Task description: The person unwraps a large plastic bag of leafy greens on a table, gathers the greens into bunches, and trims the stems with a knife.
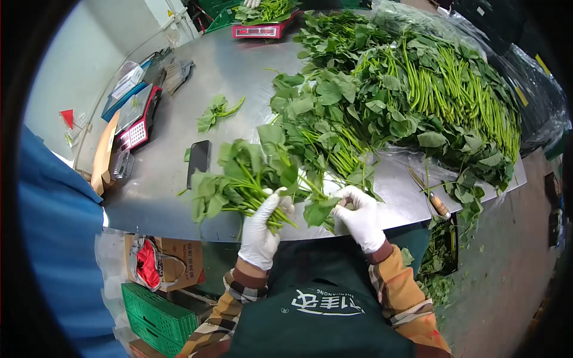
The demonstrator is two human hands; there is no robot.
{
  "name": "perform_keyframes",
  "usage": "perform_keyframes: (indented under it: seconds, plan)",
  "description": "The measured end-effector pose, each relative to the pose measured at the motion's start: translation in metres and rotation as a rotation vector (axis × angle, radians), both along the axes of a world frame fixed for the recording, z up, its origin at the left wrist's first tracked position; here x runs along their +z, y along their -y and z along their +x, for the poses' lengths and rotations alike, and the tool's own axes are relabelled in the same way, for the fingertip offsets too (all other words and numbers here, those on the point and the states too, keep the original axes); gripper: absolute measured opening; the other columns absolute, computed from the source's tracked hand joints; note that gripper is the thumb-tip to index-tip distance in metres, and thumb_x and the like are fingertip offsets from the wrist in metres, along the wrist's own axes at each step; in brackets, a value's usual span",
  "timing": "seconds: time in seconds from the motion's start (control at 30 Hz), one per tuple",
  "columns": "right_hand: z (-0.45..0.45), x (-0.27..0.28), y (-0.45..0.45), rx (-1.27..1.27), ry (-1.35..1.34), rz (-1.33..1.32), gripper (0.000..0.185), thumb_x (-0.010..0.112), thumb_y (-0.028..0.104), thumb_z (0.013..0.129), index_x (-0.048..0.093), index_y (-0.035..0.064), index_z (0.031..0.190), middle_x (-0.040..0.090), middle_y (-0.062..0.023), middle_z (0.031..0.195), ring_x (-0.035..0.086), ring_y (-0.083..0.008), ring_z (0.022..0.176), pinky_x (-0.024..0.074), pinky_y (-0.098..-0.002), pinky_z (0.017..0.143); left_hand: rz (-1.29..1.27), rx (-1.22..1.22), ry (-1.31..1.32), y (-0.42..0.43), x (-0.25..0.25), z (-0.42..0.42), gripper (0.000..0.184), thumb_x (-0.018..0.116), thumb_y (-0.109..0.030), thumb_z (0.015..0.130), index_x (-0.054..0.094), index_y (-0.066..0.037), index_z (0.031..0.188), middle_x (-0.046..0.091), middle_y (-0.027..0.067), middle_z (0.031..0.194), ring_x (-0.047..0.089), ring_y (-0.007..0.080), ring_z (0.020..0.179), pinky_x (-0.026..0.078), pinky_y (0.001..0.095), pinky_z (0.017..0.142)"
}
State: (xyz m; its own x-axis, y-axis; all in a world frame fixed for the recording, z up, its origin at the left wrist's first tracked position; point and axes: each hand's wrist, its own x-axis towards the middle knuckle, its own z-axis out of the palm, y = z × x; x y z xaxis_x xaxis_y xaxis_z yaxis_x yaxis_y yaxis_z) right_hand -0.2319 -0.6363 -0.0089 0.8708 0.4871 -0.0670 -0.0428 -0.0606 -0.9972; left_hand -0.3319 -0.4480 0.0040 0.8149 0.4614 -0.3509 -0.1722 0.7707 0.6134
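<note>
My left hand, in a white glove, is closed around a bunch of leafy green stems; the leaves spread up and to the left over the table's front edge. My right hand, gloved too, pinches a leaf on a stem just right of the bunch. Beyond both hands lies a loose heap of the same greens, which joins a large pile of long-stemmed greens at the right.
A wooden-handled knife lies at the table's right front. A phone and a small sprig are on the left, near a red scale. Another red scale holds greens at the back, where another person's gloved hand shows.
</note>
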Motion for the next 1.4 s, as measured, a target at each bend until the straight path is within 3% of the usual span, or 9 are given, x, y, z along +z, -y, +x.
perform_keyframes:
  seconds: [0.37,0.47,0.53,0.6,0.77,0.87,1.0,1.07,1.4]
  plan:
    - [-0.007,0.011,-0.010,0.162,0.723,-0.042,0.021,0.071,0.001,0.069,0.066,0.0104,0.086,0.062,-0.0058,0.086,0.061,-0.0269,0.078,0.0483,-0.0351,0.068,0.296,-0.088,-0.152,0.010,0.017,0.010,0.016,0.071,-0.011,0.086,0.065,-0.005,0.099,0.064,0.0003,0.079,0.060,0.0079,0.064,0.047,0.0205,0.056]
    - [-0.001,0.008,0.010,0.200,0.760,-0.208,0.021,0.071,0.001,0.069,0.065,0.0108,0.087,0.063,-0.0080,0.086,0.062,-0.0282,0.079,0.0486,-0.0363,0.067,0.394,0.171,-0.240,-0.028,0.025,0.015,0.015,0.069,-0.009,0.088,0.062,-0.006,0.101,0.064,0.0032,0.087,0.061,0.0094,0.071,0.051,0.0227,0.065]
    - [0.010,-0.005,0.029,0.238,0.682,-0.441,0.021,0.069,0.001,0.070,0.065,0.0109,0.089,0.063,-0.0102,0.086,0.062,-0.0298,0.079,0.0489,-0.0374,0.067,0.351,0.284,0.064,-0.044,0.026,0.015,0.017,0.065,-0.012,0.091,0.061,-0.006,0.106,0.065,0.0038,0.094,0.061,0.0110,0.079,0.052,0.0250,0.070]
    - [0.022,-0.003,0.030,0.132,0.622,-0.711,0.029,0.067,0.002,0.074,0.066,0.0064,0.103,0.061,-0.0123,0.087,0.060,-0.0309,0.083,0.0491,-0.0351,0.074,0.353,0.213,0.109,-0.049,0.026,0.011,0.028,0.061,-0.011,0.093,0.056,-0.007,0.121,0.065,0.0045,0.103,0.062,0.0144,0.090,0.054,0.0284,0.079]
    - [0.055,-0.003,-0.005,-0.289,0.770,-0.406,0.021,0.067,0.008,0.080,0.068,0.0094,0.101,0.063,-0.0118,0.088,0.062,-0.0294,0.082,0.0493,-0.0355,0.073,0.152,0.074,0.138,-0.031,0.022,0.002,0.035,0.060,-0.009,0.093,0.051,-0.010,0.126,0.064,0.0076,0.109,0.063,0.0213,0.098,0.054,0.0357,0.087]
    - [0.083,-0.030,-0.013,-0.249,0.832,-0.782,0.013,0.067,0.015,0.080,0.067,0.0100,0.092,0.064,-0.0098,0.085,0.062,-0.0298,0.080,0.0486,-0.0371,0.074,0.123,0.042,0.114,-0.020,0.017,-0.004,0.032,0.061,-0.008,0.092,0.052,-0.010,0.123,0.065,0.0088,0.107,0.065,0.0221,0.096,0.055,0.0373,0.086]
    - [0.081,-0.015,-0.021,-0.094,0.414,-0.316,0.017,0.070,0.013,0.081,0.065,0.0065,0.096,0.066,-0.0107,0.088,0.064,-0.0220,0.080,0.0499,-0.0309,0.075,0.128,0.075,0.103,-0.024,0.016,-0.006,0.031,0.061,-0.007,0.092,0.051,-0.010,0.122,0.065,0.0080,0.104,0.064,0.0220,0.096,0.055,0.0378,0.086]
    - [0.063,0.004,-0.030,-0.010,0.201,0.090,0.018,0.070,0.007,0.084,0.064,0.0022,0.100,0.063,-0.0009,0.081,0.059,-0.0075,0.075,0.0480,-0.0232,0.068,0.152,0.092,0.116,-0.028,0.011,-0.006,0.031,0.061,-0.007,0.092,0.052,-0.010,0.121,0.065,0.0078,0.104,0.064,0.0217,0.096,0.054,0.0373,0.086]
    - [0.036,-0.001,-0.019,-0.013,-0.129,0.229,0.015,0.067,0.005,0.087,0.062,-0.0002,0.100,0.063,-0.0008,0.083,0.057,-0.0061,0.072,0.0469,-0.0214,0.064,0.117,0.090,0.137,-0.022,0.014,-0.005,0.027,0.064,-0.004,0.090,0.054,-0.005,0.114,0.066,0.0109,0.099,0.064,0.0200,0.089,0.054,0.0357,0.083]
